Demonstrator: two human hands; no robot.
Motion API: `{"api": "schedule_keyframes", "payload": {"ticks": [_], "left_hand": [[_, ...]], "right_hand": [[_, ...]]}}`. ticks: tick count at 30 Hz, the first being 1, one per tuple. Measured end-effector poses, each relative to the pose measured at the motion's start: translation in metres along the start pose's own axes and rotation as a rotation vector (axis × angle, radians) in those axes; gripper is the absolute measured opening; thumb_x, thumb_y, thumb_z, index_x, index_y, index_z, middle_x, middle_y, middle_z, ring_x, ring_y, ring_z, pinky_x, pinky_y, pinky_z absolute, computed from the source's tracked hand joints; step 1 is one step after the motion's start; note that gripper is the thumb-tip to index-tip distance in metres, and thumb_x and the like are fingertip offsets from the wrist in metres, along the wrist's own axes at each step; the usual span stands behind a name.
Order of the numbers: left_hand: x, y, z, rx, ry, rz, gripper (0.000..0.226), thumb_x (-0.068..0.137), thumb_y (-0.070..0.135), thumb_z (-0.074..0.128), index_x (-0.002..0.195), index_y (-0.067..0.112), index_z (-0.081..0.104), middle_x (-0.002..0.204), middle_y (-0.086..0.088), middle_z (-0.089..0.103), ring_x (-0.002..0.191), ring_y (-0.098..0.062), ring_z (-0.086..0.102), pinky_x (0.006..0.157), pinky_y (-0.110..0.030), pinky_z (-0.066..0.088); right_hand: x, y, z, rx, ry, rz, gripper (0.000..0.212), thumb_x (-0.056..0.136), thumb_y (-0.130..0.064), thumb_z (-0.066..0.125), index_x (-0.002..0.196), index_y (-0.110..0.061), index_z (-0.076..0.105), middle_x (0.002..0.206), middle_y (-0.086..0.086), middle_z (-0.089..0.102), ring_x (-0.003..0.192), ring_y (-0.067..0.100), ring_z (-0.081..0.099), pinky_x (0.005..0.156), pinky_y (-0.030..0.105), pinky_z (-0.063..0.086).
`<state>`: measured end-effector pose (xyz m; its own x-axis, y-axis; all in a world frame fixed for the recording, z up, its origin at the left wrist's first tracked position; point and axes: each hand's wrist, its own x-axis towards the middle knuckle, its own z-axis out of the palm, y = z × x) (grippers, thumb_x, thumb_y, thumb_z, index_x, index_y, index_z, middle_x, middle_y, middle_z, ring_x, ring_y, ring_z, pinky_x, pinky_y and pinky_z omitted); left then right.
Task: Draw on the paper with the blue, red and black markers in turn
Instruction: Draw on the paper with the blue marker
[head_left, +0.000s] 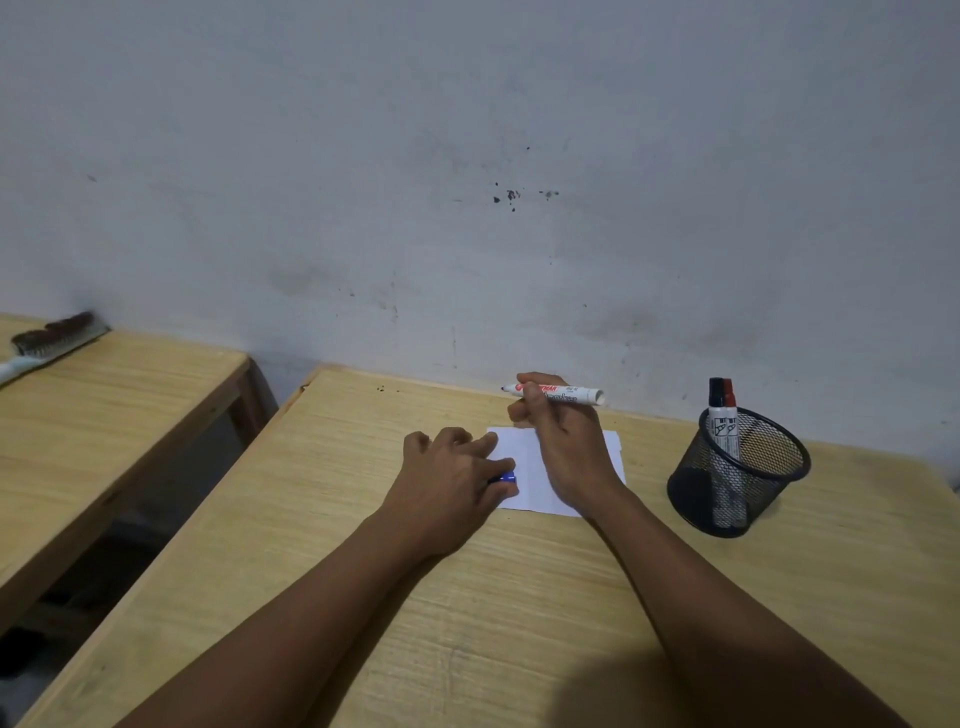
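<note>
A small white paper (535, 470) lies on the wooden desk (363, 571) near its far edge. My right hand (563, 441) hovers over the paper and holds an uncapped white marker (563, 393) level, tip pointing left. My left hand (452, 478) rests at the paper's left edge with a blue cap (505, 478) pinched under its fingers. A black-capped marker (717, 415) and a red-capped marker (730, 415) stand upright in a black mesh cup (737, 478) to the right of the paper.
A second wooden desk (104, 405) stands to the left across a gap, with a brush (52, 340) lying on it by the wall. A grey stained wall (467, 182) runs right behind both desks.
</note>
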<state>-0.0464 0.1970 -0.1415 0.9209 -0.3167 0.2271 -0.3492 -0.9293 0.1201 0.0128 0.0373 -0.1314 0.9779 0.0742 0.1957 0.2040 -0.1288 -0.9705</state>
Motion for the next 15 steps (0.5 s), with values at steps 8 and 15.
{"api": "schedule_keyframes", "payload": {"ticks": [8, 15], "left_hand": [[-0.002, -0.006, 0.002, -0.04, 0.021, -0.01, 0.034, 0.095, 0.052, 0.036, 0.112, 0.043, 0.065, 0.13, 0.014, 0.058, 0.124, -0.014, 0.046, 0.089, -0.045, 0.035], [-0.005, -0.006, -0.006, -0.072, -0.061, -0.023, 0.035, 0.098, 0.052, 0.034, 0.119, 0.045, 0.061, 0.145, 0.016, 0.048, 0.134, -0.015, 0.036, 0.102, -0.061, 0.028]], "right_hand": [[0.005, 0.003, 0.007, 0.088, 0.037, 0.088, 0.02, 0.101, -0.024, 0.061, 0.092, -0.011, 0.073, 0.072, -0.004, 0.071, 0.067, 0.014, 0.063, 0.072, 0.033, 0.058], [0.004, 0.01, 0.007, -0.067, -0.012, 0.056, 0.016, 0.097, -0.026, 0.067, 0.089, -0.014, 0.074, 0.068, -0.007, 0.074, 0.061, 0.006, 0.065, 0.064, 0.026, 0.052]]}}
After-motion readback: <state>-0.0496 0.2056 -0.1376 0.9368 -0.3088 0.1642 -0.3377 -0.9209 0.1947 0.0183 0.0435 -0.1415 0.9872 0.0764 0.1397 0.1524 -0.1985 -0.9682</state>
